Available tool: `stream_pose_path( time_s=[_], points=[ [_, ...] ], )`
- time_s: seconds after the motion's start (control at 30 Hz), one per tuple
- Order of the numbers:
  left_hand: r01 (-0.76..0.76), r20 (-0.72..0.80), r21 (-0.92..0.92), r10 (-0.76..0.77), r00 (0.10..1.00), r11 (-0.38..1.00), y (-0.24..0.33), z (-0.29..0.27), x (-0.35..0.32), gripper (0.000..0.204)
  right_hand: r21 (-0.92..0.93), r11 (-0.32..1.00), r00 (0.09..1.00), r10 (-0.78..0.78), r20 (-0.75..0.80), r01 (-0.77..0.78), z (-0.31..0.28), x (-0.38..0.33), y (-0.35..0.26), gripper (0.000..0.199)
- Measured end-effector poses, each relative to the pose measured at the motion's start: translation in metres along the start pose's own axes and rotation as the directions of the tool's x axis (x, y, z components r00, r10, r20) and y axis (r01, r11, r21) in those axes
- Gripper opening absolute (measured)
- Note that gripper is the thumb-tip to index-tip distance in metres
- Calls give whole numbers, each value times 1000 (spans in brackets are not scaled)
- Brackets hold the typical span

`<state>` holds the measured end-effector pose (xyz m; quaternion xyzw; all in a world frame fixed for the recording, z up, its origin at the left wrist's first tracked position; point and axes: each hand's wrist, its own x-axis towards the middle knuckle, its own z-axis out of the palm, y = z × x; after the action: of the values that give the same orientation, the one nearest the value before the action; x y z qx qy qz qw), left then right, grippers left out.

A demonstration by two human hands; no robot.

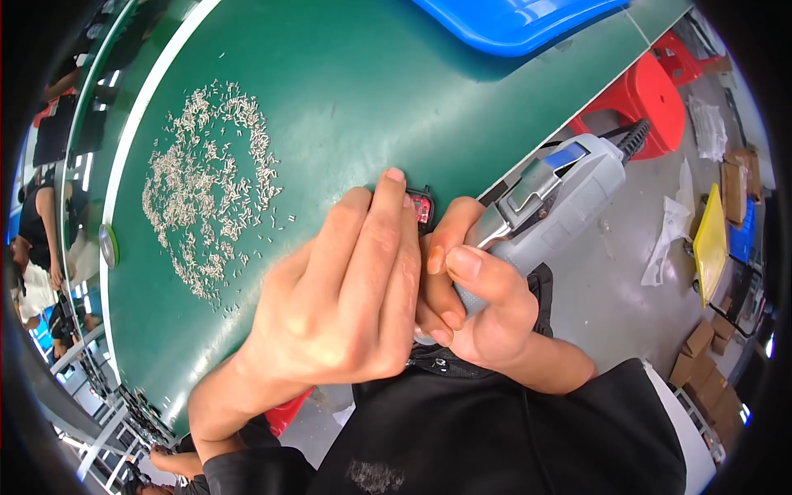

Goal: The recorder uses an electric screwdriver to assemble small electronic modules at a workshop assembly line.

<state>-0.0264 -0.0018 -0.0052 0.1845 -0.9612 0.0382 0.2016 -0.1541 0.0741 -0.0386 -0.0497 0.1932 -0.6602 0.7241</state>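
Note:
My right hand is wrapped round a grey electric screwdriver with a metal lever on its side and a cord at its far end. The tool's body slants from the far right down toward my hands, and its working tip is hidden. My left hand is closed, its fingers pressed together over a small black case with red parts inside. Only the upper end of that case shows beyond the fingertips. Both hands meet near the table's front edge, close to my body.
Many small silvery screw-like pieces lie scattered on the green table. A blue tray stands at the far side. By the left edge sits a round green-rimmed object. Red stools and cardboard boxes are off to the right.

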Motion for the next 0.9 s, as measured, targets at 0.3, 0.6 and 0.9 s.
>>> stream_pose_path(
  time_s=[0.3, 0.6, 0.9],
  points=[
    [33, 103, 45, -38, 994, 998, 8, -10, 1, 29, -17, 1000, 1000, -11, 24, 12, 0, -1, -4, 8],
    [22, 84, 72, -28, 996, 997, 5, -11, -1, 27, -308, 944, 987, -75, 141, 116, -3, 7, -29, 13],
    [97, 164, -92, -81, 983, 991, 3, -17, -10, 38, -311, 904, 888, -140, 437, 295, 22, 23, -87, 25]
  ],
)
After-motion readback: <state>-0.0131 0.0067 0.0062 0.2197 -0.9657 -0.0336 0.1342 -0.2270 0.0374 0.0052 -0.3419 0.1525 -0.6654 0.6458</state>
